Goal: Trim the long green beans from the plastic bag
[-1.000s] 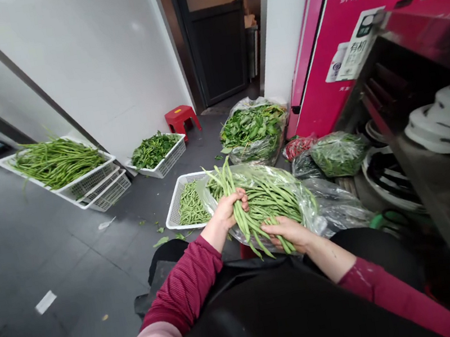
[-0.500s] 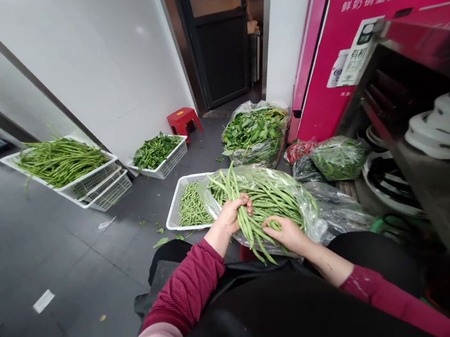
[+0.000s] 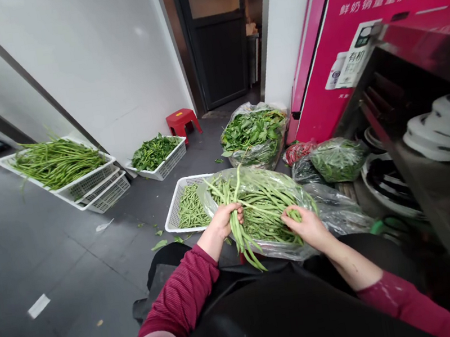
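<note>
Long green beans fill an open clear plastic bag [image 3: 310,234] in front of me. My left hand [image 3: 225,221] is closed round a bunch of green beans [image 3: 240,240] above the bag's left side; their ends stick out above and below the fist. Over the right part of the bag, my right hand [image 3: 304,224] pinches green beans [image 3: 294,214] between thumb and fingers. One long bean stretches from the left bunch toward the right hand. Left of the bag, partly covered by it, a white basket [image 3: 172,211] holds short bean pieces.
Stacked white baskets [image 3: 107,195] with long green stalks stand at the left. A basket of leaves [image 3: 165,169], a red stool [image 3: 183,121] and a bag of leafy greens [image 3: 255,129] are farther back. A metal shelf [image 3: 435,198] with white containers lies at the right.
My right hand has moved right, away from my left hand. The left hand, with its bunch, has shifted slightly left and down.
</note>
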`<state>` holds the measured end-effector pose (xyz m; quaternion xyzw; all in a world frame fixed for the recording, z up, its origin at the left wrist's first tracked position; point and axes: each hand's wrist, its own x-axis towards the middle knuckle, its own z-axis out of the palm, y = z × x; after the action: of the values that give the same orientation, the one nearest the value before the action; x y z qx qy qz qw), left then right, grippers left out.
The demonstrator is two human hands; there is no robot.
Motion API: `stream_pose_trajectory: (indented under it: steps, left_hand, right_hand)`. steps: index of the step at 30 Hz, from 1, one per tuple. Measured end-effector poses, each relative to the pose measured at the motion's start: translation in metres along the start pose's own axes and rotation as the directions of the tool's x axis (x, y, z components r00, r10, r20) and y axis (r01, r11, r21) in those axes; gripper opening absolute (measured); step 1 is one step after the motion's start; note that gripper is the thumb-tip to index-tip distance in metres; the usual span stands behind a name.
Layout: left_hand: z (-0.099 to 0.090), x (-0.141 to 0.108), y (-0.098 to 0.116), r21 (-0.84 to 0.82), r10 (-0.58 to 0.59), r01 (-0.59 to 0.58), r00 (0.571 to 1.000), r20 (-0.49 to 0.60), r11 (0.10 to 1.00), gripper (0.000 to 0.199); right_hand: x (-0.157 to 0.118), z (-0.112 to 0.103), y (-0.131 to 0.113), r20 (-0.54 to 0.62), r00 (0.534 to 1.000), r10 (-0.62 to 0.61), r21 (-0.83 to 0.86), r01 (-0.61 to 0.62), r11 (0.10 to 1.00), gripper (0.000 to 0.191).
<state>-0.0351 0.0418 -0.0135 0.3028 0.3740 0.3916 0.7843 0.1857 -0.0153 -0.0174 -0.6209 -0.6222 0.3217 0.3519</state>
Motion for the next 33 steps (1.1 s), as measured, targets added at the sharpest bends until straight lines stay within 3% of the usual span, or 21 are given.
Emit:
stream_pose_trajectory:
  steps: [3, 6, 8, 10, 13, 15, 17, 19, 21, 23, 25, 28, 33]
  left_hand:
    - [0.002, 0.002, 0.001, 0.069, 0.107, -0.104, 0.994, -0.038, 0.992, 0.019]
    - [0.011, -0.001, -0.001, 0.207, 0.213, -0.191, 0.973, -0.088, 0.96, 0.02]
    - [0.021, -0.005, -0.003, 0.363, 0.284, -0.23, 0.953, -0.104, 0.903, 0.02]
    - [0.034, -0.012, -0.003, 0.524, 0.344, -0.257, 0.936, -0.074, 0.812, 0.018]
    - [0.053, -0.022, 0.0, 0.646, 0.402, -0.282, 0.915, -0.042, 0.709, 0.015]
    - [0.059, -0.024, 0.006, 0.632, 0.419, -0.291, 0.906, -0.06, 0.718, 0.015]
    - [0.058, -0.022, 0.011, 0.564, 0.393, -0.288, 0.917, -0.071, 0.774, 0.016]
    - [0.05, -0.018, 0.013, 0.46, 0.325, -0.261, 0.944, -0.064, 0.849, 0.018]
    - [0.042, -0.013, 0.011, 0.356, 0.239, -0.203, 0.969, -0.059, 0.912, 0.018]
    - [0.037, -0.009, 0.005, 0.29, 0.173, -0.15, 0.983, -0.055, 0.945, 0.018]
    - [0.036, -0.006, -0.001, 0.273, 0.131, -0.113, 0.99, -0.049, 0.955, 0.018]
    - [0.035, -0.005, -0.004, 0.285, 0.089, -0.069, 0.994, -0.058, 0.956, 0.018]
    - [0.026, -0.005, 0.0, 0.184, 0.101, -0.091, 0.994, -0.049, 0.979, 0.017]
  right_hand:
    - [-0.007, 0.004, -0.001, 0.144, 0.989, -0.026, -0.009, 0.028, 1.0, 0.019]
    - [-0.009, 0.012, -0.001, 0.28, 0.952, -0.119, -0.025, 0.132, 0.991, 0.017]
    - [-0.005, 0.02, 0.002, 0.355, 0.923, -0.148, -0.025, 0.168, 0.985, 0.016]
    - [0.005, 0.03, 0.009, 0.394, 0.914, -0.095, -0.109, 0.149, 0.983, 0.015]
    - [0.02, 0.043, 0.028, 0.293, 0.952, 0.084, -0.414, 0.047, 0.909, 0.006]
    - [0.027, 0.045, 0.043, 0.195, 0.966, 0.17, -0.545, -0.038, 0.838, 0.006]
    - [0.031, 0.041, 0.054, 0.113, 0.971, 0.211, -0.553, -0.115, 0.825, 0.011]
    - [0.033, 0.034, 0.057, 0.023, 0.979, 0.205, -0.437, -0.174, 0.883, 0.019]
    - [0.033, 0.028, 0.048, -0.018, 0.978, 0.209, -0.139, -0.21, 0.968, 0.026]
    - [0.031, 0.026, 0.031, 0.118, 0.973, 0.201, 0.225, -0.223, 0.948, 0.031]
    - [0.027, 0.027, 0.011, 0.329, 0.937, 0.118, 0.451, -0.266, 0.852, 0.032]
    - [0.02, 0.03, -0.01, 0.485, 0.874, 0.01, 0.547, -0.312, 0.777, 0.026]
    - [0.014, 0.032, -0.019, 0.462, 0.886, 0.047, 0.658, -0.377, 0.652, 0.025]
